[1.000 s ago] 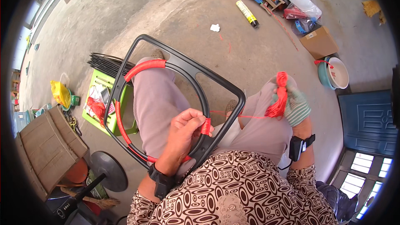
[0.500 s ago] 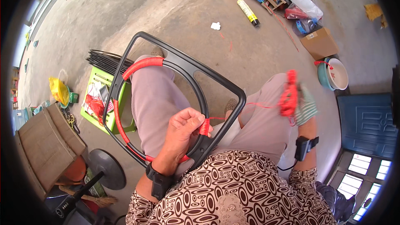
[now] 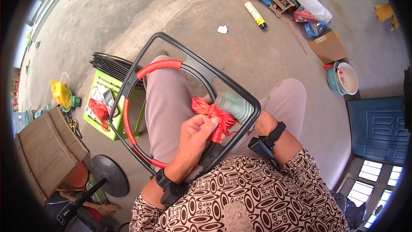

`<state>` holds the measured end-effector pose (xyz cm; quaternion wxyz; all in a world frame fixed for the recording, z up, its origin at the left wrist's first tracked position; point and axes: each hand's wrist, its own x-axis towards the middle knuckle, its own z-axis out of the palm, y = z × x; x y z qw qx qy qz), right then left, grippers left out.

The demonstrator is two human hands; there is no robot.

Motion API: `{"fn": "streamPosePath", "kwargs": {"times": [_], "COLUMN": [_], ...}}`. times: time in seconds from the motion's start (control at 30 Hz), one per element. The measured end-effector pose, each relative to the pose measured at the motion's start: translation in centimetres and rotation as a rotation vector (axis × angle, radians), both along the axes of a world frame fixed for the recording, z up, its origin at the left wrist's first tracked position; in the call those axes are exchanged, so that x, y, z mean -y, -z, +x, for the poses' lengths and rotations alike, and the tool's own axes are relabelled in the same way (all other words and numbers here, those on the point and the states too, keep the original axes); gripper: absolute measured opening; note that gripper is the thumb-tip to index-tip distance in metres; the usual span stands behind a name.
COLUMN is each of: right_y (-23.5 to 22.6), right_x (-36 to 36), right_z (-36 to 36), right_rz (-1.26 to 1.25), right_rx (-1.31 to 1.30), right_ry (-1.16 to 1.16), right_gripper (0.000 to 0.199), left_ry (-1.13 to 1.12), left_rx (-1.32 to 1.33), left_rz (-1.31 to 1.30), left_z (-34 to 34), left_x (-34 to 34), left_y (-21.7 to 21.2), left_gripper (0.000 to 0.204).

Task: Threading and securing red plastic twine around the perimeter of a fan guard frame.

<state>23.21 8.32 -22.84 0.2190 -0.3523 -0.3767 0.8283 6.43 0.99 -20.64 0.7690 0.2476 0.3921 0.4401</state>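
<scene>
A black frame [image 3: 236, 87] with rounded corners and a ring inside it lies across my lap. Red cord wraps the ring in several stretches, one along its upper arc [image 3: 159, 65]. My left hand [image 3: 195, 134] is closed in a pinch on the ring's right side, at a short cord-wrapped part. Against its fingers, inside the frame, is a bundle of red cord [image 3: 214, 114]. My right hand [image 3: 235, 108], in a striped green-and-white glove and smeared by motion, grips that bundle; its fingers are partly hidden by the bundle and the frame's bar.
To the left, a green stool [image 3: 101, 122] bears more red cord [image 3: 99, 111], a phone and black frames [image 3: 115, 68]. A round dark stand base [image 3: 110, 174] is at lower left. Farther off lie a yellow spray can [image 3: 256, 16], a cardboard box [image 3: 328, 46] and basins [image 3: 346, 78].
My right hand has swung in from the right with the red cord bundle, from over my right thigh to the ring beside my left hand. The frame has shifted slightly right.
</scene>
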Motion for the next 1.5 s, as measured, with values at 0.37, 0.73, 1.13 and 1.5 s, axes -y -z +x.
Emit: {"fn": "streamPosePath", "kwargs": {"times": [0.37, 0.73, 1.13, 1.5], "right_y": [-1.6, -5.0, -13.4, -7.9], "right_x": [-2.9, 3.2, 1.9, 3.5], "right_z": [1.4, 16.0, 12.0, 12.9], "right_rz": [-0.404, 0.004, 0.414, 0.551], "right_rx": [-0.383, -0.678, 0.158, 0.788], "right_ry": [0.820, 0.746, 0.682, 0.330], "right_gripper": [0.024, 0.028, 0.038, 0.046], "left_ry": [0.047, 0.043, -0.047, -0.050], "left_rx": [0.156, 0.309, 0.140, 0.237], "left_rz": [-0.332, -0.334, -0.161, -0.176], "left_z": [-0.6, -2.0, -1.6, -1.6], "left_x": [-0.4, -0.6, 0.0, 0.1], "left_y": [1.0, 1.0, 0.2, 0.7], "left_gripper": [0.028, 0.030, 0.010, 0.008]}}
